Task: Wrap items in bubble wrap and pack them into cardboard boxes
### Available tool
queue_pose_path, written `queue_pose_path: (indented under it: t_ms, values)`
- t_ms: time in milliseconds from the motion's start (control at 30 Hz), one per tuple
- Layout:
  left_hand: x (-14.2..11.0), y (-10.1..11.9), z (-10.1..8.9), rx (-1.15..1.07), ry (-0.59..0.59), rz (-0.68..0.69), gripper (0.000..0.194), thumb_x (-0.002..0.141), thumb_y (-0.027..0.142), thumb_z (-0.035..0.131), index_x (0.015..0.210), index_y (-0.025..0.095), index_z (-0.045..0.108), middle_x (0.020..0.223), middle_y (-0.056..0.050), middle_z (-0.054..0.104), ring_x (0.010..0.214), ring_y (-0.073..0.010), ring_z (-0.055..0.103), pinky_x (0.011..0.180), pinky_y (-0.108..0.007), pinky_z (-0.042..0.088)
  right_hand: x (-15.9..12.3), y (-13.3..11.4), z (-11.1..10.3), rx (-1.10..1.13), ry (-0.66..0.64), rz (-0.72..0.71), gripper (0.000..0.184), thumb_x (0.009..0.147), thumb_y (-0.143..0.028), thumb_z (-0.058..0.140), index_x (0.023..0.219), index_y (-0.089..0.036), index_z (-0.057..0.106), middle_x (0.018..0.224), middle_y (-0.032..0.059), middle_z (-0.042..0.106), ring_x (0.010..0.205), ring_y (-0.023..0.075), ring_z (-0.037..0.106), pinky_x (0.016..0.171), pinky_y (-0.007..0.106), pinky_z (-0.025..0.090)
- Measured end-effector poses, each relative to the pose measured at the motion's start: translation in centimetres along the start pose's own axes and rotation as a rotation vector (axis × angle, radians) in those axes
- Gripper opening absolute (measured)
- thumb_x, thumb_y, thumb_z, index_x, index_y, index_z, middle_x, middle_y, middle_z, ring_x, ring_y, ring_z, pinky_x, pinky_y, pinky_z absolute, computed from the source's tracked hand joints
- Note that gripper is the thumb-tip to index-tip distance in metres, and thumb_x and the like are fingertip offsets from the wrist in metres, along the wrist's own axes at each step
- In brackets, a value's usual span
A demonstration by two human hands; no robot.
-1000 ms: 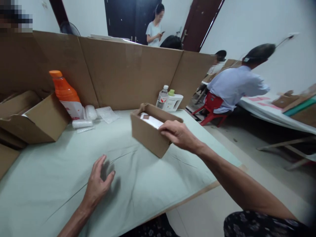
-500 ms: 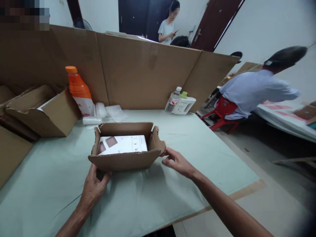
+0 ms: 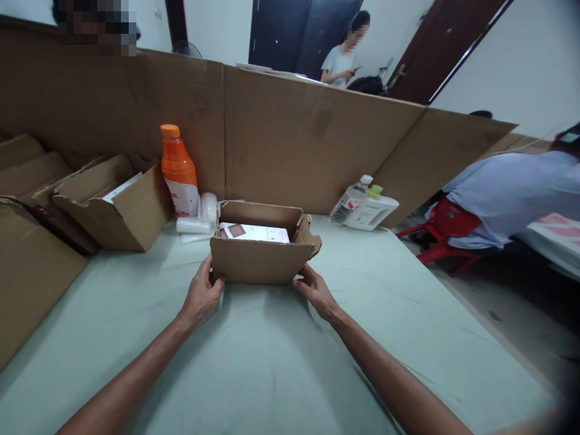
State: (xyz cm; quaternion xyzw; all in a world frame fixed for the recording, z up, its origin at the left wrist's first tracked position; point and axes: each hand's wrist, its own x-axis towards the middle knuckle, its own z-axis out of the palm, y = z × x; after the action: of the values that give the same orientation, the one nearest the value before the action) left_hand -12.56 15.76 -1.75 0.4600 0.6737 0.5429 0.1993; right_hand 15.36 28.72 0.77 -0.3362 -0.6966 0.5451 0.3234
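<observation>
While I look down through the head camera, both bare hands hold a topless cardboard box (image 3: 258,261) by its lower corners, in the middle of the view. My left hand (image 3: 202,294) curves around the left corner, thumb towards the front; my right hand (image 3: 318,294) pinches the right corner, its fingers partly hidden. I cannot tell whether the box's base touches the pale green cloth on the worktop (image 3: 263,368). Inside the box lies a white carton (image 3: 263,233) printed with brown squares.

Behind and left of the box, an orange-capped bottle (image 3: 178,166) stands beside clear plastic rolls (image 3: 194,225). Further left are more open boxes (image 3: 136,223), one with something white inside. To the right, a clear bottle (image 3: 350,202) stands next to a white jug (image 3: 374,212) with a green cap. Behind everything runs a cardboard screen (image 3: 308,133). Beyond the worktop at right, a person in pale blue (image 3: 502,187) sits on a red chair (image 3: 453,220).
</observation>
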Motion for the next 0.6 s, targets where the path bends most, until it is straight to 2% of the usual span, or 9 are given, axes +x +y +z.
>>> queue_pose_path:
  t_ms: [133,233,333,433,533,600]
  values:
    - [2.5,-1.2,-2.7,0.105,0.033,0.038,0.05,0.07,0.027,0.049,0.114,0.018,0.07,0.123,-0.01,0.07,0.111,-0.0247,0.066,0.094,-0.039,0.056,0.2,2.1,0.4,0.015,0.08,0.042,0.048,0.079,-0.05,0.073,0.118,-0.022,0.067,0.113,0.0092,0.074,0.107,0.0289,0.068,0.091,0.04,0.055]
    - [6.5,-1.5,-4.3,0.185,0.117,0.024,0.045,0.071,0.03,0.05,0.108,0.018,0.072,0.124,-0.011,0.069,0.114,-0.0272,0.064,0.092,-0.04,0.056,-0.2,3.2,0.7,-0.022,0.169,0.033,0.042,0.079,-0.048,0.072,0.112,-0.023,0.068,0.107,0.0084,0.076,0.102,0.0287,0.069,0.09,0.04,0.056]
    - [11.8,-1.7,-4.0,0.267,0.154,0.004,0.044,0.069,0.025,0.052,0.107,0.017,0.073,0.126,-0.013,0.067,0.105,-0.0258,0.066,0.092,-0.04,0.055,-0.3,3.7,0.8,-0.054,0.2,0.03,0.038,0.08,-0.046,0.071,0.11,-0.024,0.067,0.106,0.0082,0.076,0.101,0.0287,0.069,0.089,0.04,0.056]
    - [16.1,-2.1,-2.9,0.343,0.179,-0.047,0.037,0.067,0.021,0.056,0.098,0.015,0.074,0.109,-0.014,0.072,0.096,-0.027,0.068,0.094,-0.041,0.052,-0.3,3.8,0.8,-0.068,0.194,0.033,0.036,0.081,-0.045,0.071,0.109,-0.023,0.067,0.103,0.0078,0.075,0.099,0.0287,0.07,0.089,0.041,0.057]
    - [17.7,-2.2,-2.5,0.399,0.232,-0.082,0.033,0.07,0.02,0.055,0.096,0.013,0.073,0.096,-0.015,0.074,0.096,-0.0306,0.069,0.091,-0.043,0.052,-0.2,3.9,0.6,-0.077,0.201,0.027,0.035,0.081,-0.046,0.07,0.108,-0.024,0.067,0.102,0.0079,0.075,0.097,0.0285,0.07,0.087,0.04,0.057]
    - [17.3,-1.7,-2.8,0.424,0.267,-0.044,0.036,0.073,0.02,0.052,0.102,0.013,0.073,0.101,-0.016,0.075,0.098,-0.0295,0.069,0.094,-0.042,0.051,-0.2,4.0,0.6,-0.069,0.197,0.026,0.035,0.081,-0.045,0.07,0.109,-0.024,0.067,0.104,0.0078,0.075,0.097,0.0281,0.07,0.086,0.04,0.057]
